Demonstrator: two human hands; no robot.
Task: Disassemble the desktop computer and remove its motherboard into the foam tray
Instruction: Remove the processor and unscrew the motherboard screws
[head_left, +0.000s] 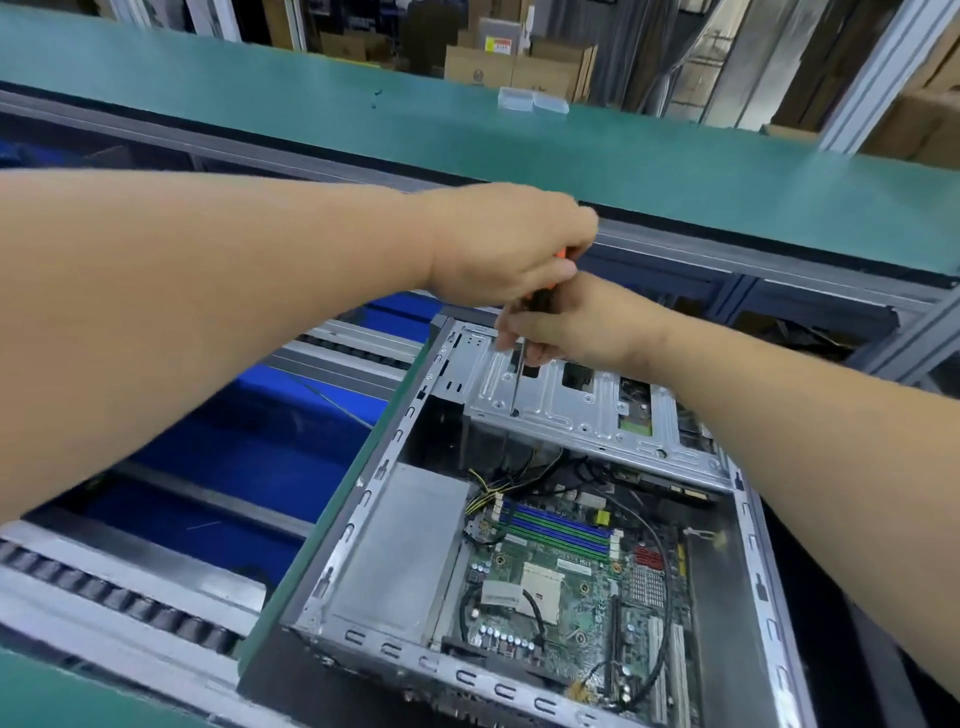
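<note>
Head view shows an open grey metal desktop computer case (524, 545) lying on its side on a green-edged work surface (332, 525), its side panel off. Inside, toward the near right, sits the green printed motherboard (566, 587) with blue and green memory slots and a tangle of black and yellow cables at its far edge. A plain grey metal box (400, 551) fills the case's left part. Across the far end of the case lies a silver perforated metal drive cage (582, 400).

The left hand (504, 244) is curled around the orange-and-black handle of a screwdriver (519, 358), gripping it from above. The thin steel shaft runs down to a screw hole on the near left part of the drive cage. The right hand (566, 322), just below and touching the left, pinches the shaft near the handle with its fingertips.

To the left of the case are blue bins (249, 431) and grey roller conveyor rails (104, 587). Beyond the hands runs a long green shelf (519, 124), with cardboard boxes (519, 62) stacked behind it.
</note>
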